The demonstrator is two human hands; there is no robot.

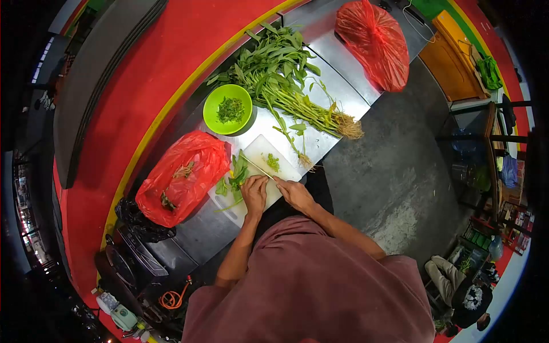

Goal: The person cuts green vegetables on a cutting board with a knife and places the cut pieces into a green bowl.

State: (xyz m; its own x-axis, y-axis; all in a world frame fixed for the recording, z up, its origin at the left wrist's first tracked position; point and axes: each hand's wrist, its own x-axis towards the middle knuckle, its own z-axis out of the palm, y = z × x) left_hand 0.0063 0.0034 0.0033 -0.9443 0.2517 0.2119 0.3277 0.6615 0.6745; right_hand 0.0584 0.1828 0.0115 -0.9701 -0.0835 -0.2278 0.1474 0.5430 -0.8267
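Note:
A white cutting board (262,146) lies on the metal counter in front of me. My right hand (294,194) is closed round the handle of a knife (255,164), whose thin blade points away to the upper left across the board. Close beside it, my left hand (254,195) has its fingers curled down on leafy green stems (238,172); the fingertips' exact grip is partly hidden. Chopped green pieces (273,163) form a small pile beyond the blade. Past the board, a lime-green bowl (209,119) holds finely cut greens (230,109).
A large bunch of rooted water spinach (286,80) covers the far counter. An open red plastic bag (197,154) with scraps stands left of the board; a tied red bag (374,43) sits at the far right. A person (466,294) sits at lower right.

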